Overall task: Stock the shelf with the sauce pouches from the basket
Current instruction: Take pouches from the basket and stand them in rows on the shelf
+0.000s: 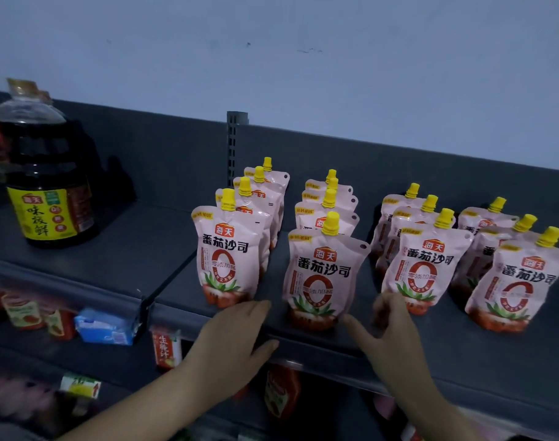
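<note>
We log tomato sauce pouches (322, 275) standing upright in four rows on the dark shelf (482, 354). Left hand (233, 335) lies flat, fingers straight, on the near edge beside the leftmost row. Right hand (389, 332) is spread wide between the second and third front pouches, gripping nothing. Soy sauce bottle (45, 186) stands far left.

Far left: large clear jug (45, 173) of dark liquid, upright, with yellow label (42, 214) in red and black characters and a gold-wrapped cap. Behind: pale bluish wall (303, 58) with a few small dark marks. Grey slotted upright (235, 138) against the back panel, near the middle. Lower down, dim and blurred: red packets (23, 313) at the left edge, blue soft pack (104, 326) just beside them, red-and-white carton (167, 346) further right, green-and-white box (80, 385) beneath, dark red pouch (281, 393) toward the centre.
</note>
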`<state>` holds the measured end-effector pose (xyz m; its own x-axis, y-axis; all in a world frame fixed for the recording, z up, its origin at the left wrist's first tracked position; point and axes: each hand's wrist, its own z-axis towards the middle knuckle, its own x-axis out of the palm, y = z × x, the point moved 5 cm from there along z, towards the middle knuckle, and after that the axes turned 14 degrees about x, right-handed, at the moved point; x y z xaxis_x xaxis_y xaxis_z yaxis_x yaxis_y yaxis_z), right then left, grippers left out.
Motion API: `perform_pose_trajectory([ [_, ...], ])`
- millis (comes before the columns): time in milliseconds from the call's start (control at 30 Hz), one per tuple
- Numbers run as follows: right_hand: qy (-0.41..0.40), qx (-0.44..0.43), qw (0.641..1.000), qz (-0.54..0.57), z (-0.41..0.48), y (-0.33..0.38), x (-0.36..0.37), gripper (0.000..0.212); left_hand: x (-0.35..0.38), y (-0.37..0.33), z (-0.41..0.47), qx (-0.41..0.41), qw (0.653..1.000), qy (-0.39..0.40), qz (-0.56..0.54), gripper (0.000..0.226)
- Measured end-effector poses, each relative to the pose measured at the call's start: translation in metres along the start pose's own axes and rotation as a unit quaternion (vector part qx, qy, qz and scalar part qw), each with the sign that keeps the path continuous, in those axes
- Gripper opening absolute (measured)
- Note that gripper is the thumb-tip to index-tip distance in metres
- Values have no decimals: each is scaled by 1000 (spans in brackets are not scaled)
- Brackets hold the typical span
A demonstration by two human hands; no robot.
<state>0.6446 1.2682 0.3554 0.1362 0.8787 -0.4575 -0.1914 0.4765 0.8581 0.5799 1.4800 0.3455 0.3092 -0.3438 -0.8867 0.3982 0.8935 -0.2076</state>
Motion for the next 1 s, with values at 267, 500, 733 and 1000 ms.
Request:
perform_pose_trajectory([
  [267, 160, -337, 921, -110, -45, 58, 70, 14, -29, 16, -65, -5, 998, -66, 22, 31],
  [500, 389, -433, 803, -129, -100, 105, 183, 23, -65, 61, -169, -137, 983, -12, 125, 19],
  [733, 459, -523, 690, -198, -168, 150, 304, 44, -105, 105, -314, -326, 909, 90, 242, 25],
  [1000, 497, -583, 592, -252, -255, 196, 420, 46, -149, 136, -440, -446, 850, 133, 247, 14],
])
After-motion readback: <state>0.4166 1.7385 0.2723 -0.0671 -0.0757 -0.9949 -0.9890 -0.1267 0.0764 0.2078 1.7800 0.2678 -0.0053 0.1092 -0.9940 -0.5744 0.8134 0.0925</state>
